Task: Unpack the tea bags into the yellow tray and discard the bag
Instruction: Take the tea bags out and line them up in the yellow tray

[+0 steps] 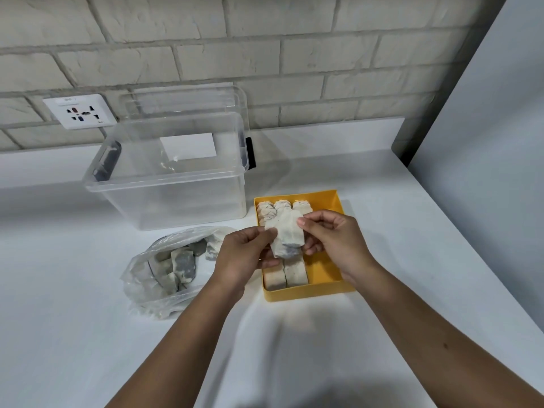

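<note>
A yellow tray [326, 201] sits on the white counter right of centre, with several tea bags [295, 272] lined up in its left part. Above the tray my left hand [244, 254] and my right hand [332, 237] both pinch a small stack of white tea bags [287, 235], the left at its left edge, the right at its upper right corner. To the left lies a crumpled clear plastic bag [164, 269], open toward the tray, with several tea bags still inside.
A clear plastic storage bin [176, 184] with dark handles stands behind the bag, its lid leaning on the brick wall. A wall socket [81, 111] is at the left. A pale panel [485, 142] borders the counter on the right.
</note>
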`<state>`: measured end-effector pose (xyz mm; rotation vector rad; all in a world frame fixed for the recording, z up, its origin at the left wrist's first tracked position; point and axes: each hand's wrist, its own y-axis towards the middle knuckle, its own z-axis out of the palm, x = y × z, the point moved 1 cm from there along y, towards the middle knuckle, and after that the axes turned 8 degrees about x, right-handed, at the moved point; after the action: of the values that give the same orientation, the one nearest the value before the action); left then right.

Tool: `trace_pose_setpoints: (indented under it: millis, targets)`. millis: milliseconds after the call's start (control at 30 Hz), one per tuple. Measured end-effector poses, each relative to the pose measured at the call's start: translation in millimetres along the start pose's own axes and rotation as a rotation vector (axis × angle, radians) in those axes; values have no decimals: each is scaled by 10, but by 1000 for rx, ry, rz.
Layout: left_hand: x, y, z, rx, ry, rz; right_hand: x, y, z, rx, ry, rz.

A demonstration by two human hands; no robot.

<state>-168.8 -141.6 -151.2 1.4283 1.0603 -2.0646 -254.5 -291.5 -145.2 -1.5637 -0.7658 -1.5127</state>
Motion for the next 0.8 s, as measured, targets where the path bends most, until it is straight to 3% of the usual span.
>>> trace_pose_setpoints:
  millis: [133, 233, 367, 500, 633, 800]
  targets:
    - [10, 26, -43, -18, 31, 6, 89, 94, -254, -111, -175, -58]
    - [25, 33, -76, -26, 45, 19, 107, 191, -464, -188, -434, -134]
    - [75, 54, -65, -23, 74, 16, -69, 338, -461, -130, -787, -86]
    - [78, 56, -56, -30, 90, 20, -316, 512, -312, -55, -935, 60]
    - [75, 57, -64, -26, 91, 20, -451, 690, -262, -103, -1026, 166]
    - [82, 54, -80, -34, 75, 15, -517, 822, -241, -101, -1003, 223]
